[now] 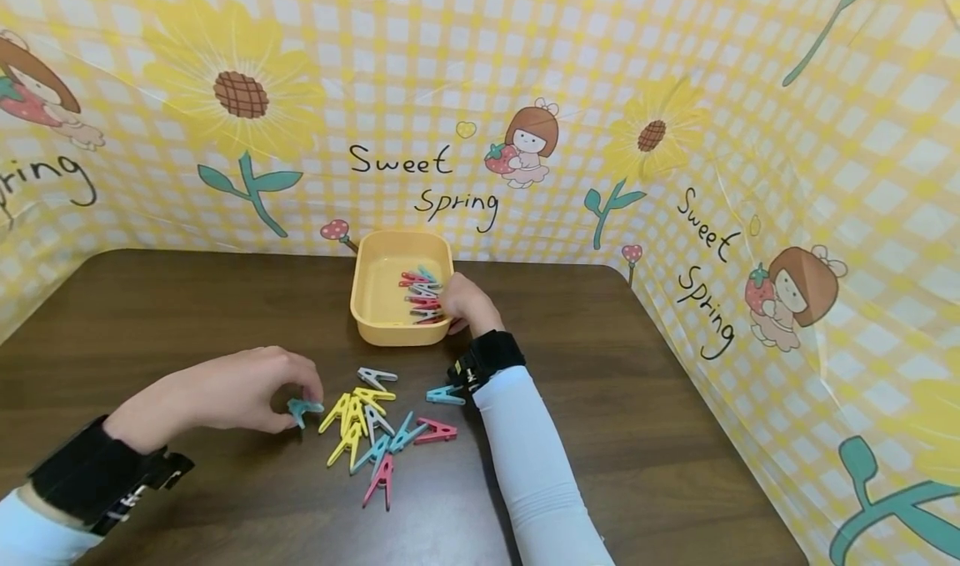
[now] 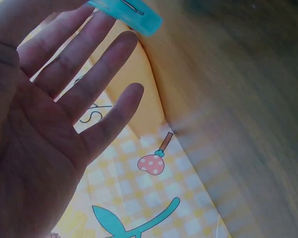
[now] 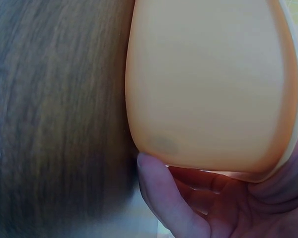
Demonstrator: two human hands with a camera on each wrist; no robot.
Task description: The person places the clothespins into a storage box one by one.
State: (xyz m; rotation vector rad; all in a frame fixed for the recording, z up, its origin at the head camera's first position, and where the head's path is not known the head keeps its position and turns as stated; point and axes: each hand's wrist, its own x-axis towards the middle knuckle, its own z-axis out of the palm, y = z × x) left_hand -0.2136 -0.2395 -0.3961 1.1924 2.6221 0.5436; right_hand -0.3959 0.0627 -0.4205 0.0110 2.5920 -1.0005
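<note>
A: Left hand (image 1: 251, 387), what do we log?
B: Pinching 1 blue peg (image 1: 302, 409) at the fingertips, just left of the pile (image 1: 384, 442). In the left wrist view we see the lower fingers spread, nearly straight. Whether that peg touches the table (image 1: 637, 433), we can't tell.
A: Right hand (image 1: 467, 299)?
B: Round the right end of the bin (image 1: 390, 335), fingers bent, gripping it. In the right wrist view we get 1 digit at its bottom edge, the rest partly hidden behind the wall.
A: Where do we place the bin?
B: Far edge of the table, near the checked cloth (image 1: 300, 132). Upright, row of pegs (image 1: 424, 301) along its right half: red, grey, blue mixed.
A: And the pile?
B: Near side of the bin. We've got yellow on the left, blue and grey mid, 1 red at the near end, 1 red on the right.
A: Strays?
B: 1 loose peg (image 1: 445, 394), blue, right of the pile, beside the right strap (image 1: 495, 356).
</note>
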